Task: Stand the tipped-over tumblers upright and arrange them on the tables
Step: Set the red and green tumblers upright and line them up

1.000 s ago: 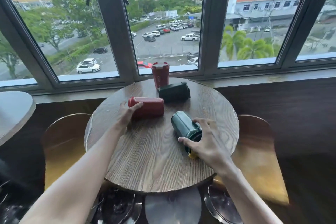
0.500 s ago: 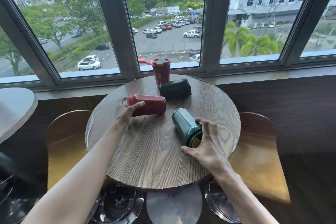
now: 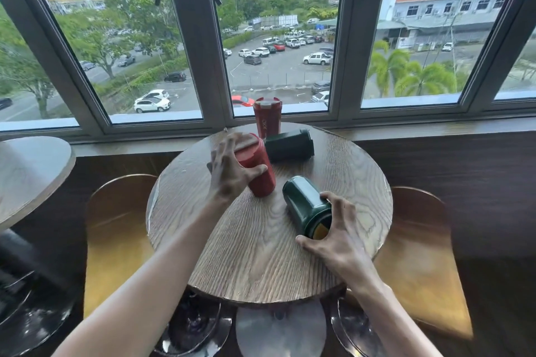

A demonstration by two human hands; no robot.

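On the round wooden table [image 3: 261, 264] my left hand [image 3: 229, 171] grips a red tumbler [image 3: 259, 175] near its top end and holds it tilted, its base on the wood. My right hand [image 3: 338, 236] wraps the lid end of a green tumbler [image 3: 304, 204] that lies on its side, base pointing away from me. Behind them a dark green tumbler [image 3: 290, 144] lies tipped over. A second red tumbler [image 3: 266, 117] stands upright at the table's far edge by the window.
Two wooden chairs, one at the left [image 3: 116, 229] and one at the right [image 3: 420, 255], flank the table. Another round table [image 3: 32, 171] shows at the far left. A window sill [image 3: 406, 124] and dark wall panel run right behind the table.
My left hand has closed on the red tumbler and swung it from lying flat up to a steep tilt. My right hand stays on the green tumbler's lid end, which has barely moved.
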